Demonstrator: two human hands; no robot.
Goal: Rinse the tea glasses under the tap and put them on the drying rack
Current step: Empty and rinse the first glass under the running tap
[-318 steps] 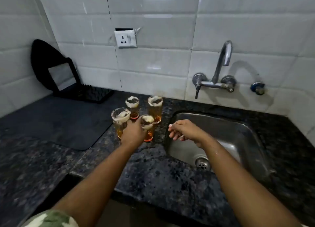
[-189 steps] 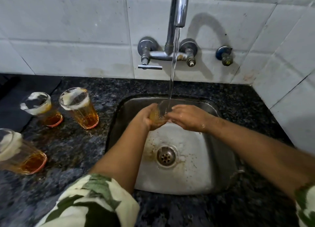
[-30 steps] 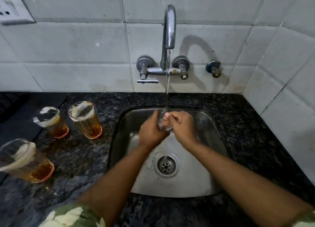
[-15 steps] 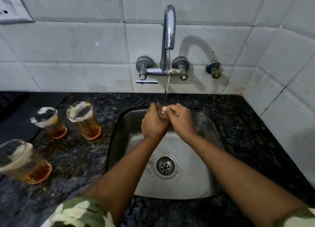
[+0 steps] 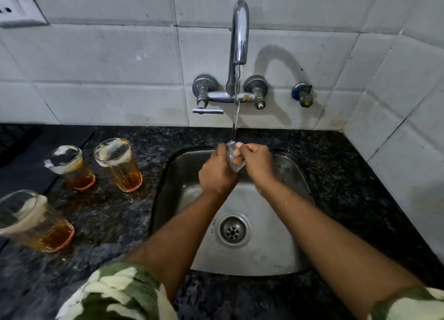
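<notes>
Over the steel sink [image 5: 283, 252], my left hand [image 5: 216, 173] and my right hand [image 5: 255, 165] both grip one clear tea glass [image 5: 234, 161], mostly hidden between them. Water runs from the tap [image 5: 239, 33] straight onto the glass. Three more tea glasses with amber tea and foam stand on the dark counter to the left: one [image 5: 119, 164] nearest the sink, one [image 5: 69, 167] beside it, and one [image 5: 33, 221] at the left edge.
A black mat [image 5: 28, 165] covers the counter at the far left. The tap's lever handle [image 5: 207, 111] juts out below the spout base. A small valve [image 5: 301, 94] sits on the tiled wall. A socket [image 5: 16, 9] is at top left.
Both hands with the glass have stayed under the stream, rising slightly toward the back of the sink. The three glasses on the counter have not moved.
</notes>
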